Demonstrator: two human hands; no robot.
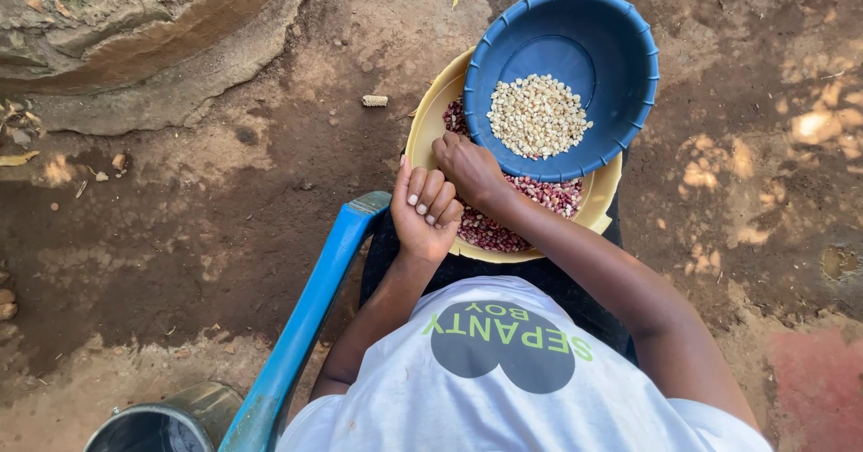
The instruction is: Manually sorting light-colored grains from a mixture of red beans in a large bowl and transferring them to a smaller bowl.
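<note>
Over mottled red beans (pixel 526 211), curled left hand (pixel 425 214), right hand (pixel 469 169) at ribbed blue bowl (pixel 620 48)

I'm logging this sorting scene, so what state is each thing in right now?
Blue bowl: tilted, resting in the yellow basin, part filled with pale maize kernels.
Yellow basin: on the lap, holding red speckled beans.
Left hand: cupped palm up, fingers curled, contents hidden.
Right hand: reaching into the beans at the bowl's rim.
Corn cob: bare, lying on the dirt.
Metal pot: upright; contents unclear.
</note>
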